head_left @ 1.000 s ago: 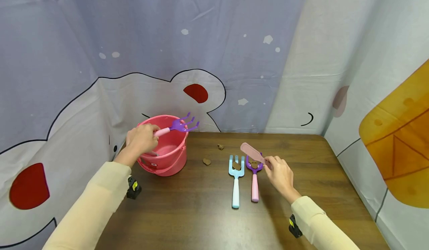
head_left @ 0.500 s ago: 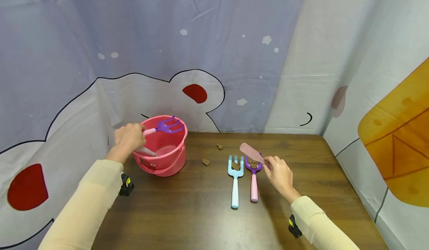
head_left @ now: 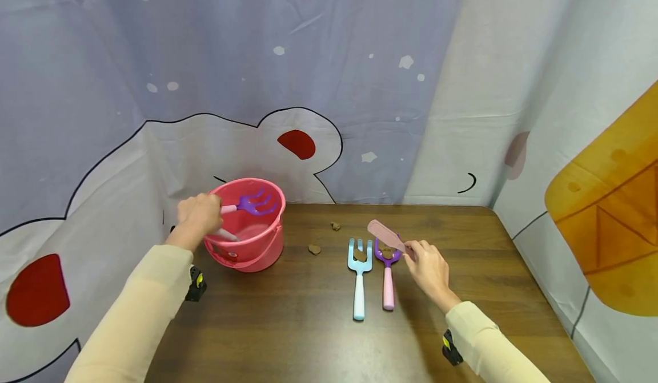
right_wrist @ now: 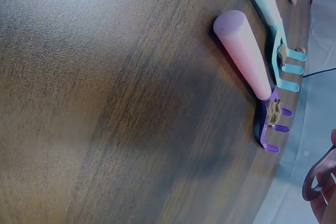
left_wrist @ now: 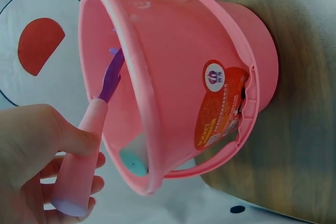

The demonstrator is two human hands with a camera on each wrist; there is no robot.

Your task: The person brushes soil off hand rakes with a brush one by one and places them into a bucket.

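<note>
My left hand (head_left: 197,217) grips the pink handle of a toy hand rake (left_wrist: 84,158) with purple tines. Those tines reach inside the rim of a pink bucket (head_left: 262,257). A pale handle with a teal end (left_wrist: 134,157) leans inside the bucket. At the right, my right hand (head_left: 429,269) pinches a flat pink spatula-like tool (head_left: 382,233). Its blade hangs above a purple toy fork (head_left: 388,291) with a pink handle, which lies on the table with a brown lump (right_wrist: 274,112) on its head. Beside it lies a light blue toy fork (head_left: 359,297), also bearing a brown lump (head_left: 359,255).
Two loose brown lumps lie between bucket and forks, one nearer (head_left: 314,249) and one farther back (head_left: 335,226). The wooden table (head_left: 288,326) ends at a patterned cloth (head_left: 380,86) behind, with more cloth along both sides.
My left hand has moved left with the rake, and the tines have lowered from above the bucket's right rim to inside it. My right hand has stayed in place.
</note>
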